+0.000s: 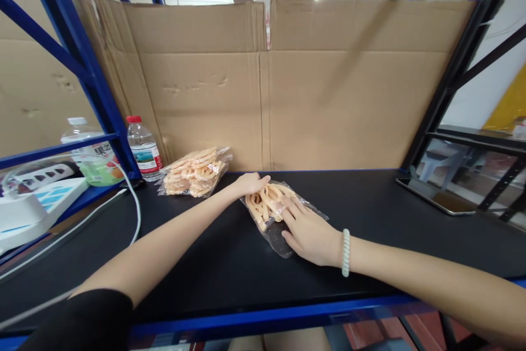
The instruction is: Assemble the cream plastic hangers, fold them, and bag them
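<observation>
A clear plastic bag [276, 236] of pale peach, looped pieces [263, 206] lies flat on the black tabletop in front of me. My left hand [248, 183] is closed at the bag's far left corner, thumb pointing right; its fingertips are partly hidden. Across the right part of the bag rests my right hand [310, 230], fingers stretched out and slightly apart, with a pale twisted bracelet [346, 253] at the wrist. What the looped pieces are I cannot make out. Beyond my left forearm sits a pile of similar filled bags [195, 171].
A water bottle [144, 148] with a red cap stands at the back left. Outside the blue frame are another bottle [92, 154] and a white power strip [45, 206] with a cable [137, 214]. A phone-like slab [436, 196] lies at right. Cardboard [329, 99] walls the back.
</observation>
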Available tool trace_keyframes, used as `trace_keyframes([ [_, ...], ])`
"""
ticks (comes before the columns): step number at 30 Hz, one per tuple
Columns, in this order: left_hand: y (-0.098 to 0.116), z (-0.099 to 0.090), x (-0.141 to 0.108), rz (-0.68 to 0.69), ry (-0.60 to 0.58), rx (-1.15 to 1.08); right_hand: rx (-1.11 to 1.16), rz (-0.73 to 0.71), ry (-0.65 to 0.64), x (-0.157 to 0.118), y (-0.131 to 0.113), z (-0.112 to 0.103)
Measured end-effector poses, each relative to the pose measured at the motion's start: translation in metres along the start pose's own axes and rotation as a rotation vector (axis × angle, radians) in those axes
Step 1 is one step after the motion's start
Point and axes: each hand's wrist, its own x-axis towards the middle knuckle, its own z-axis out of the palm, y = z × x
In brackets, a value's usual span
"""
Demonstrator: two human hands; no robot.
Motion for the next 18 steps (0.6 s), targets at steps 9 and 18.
trace_keyframes([
  [9, -0.004, 0.020, 0.028, -0.007, -0.070, -0.094, 0.130, 0.026, -0.011, 0.024, 0.014, 0.008],
  [18, -0.029, 0.024, 0.031, -0.064, -0.122, -0.285, 0.230, -0.284, 0.082, 0.039, 0.025, 0.008],
])
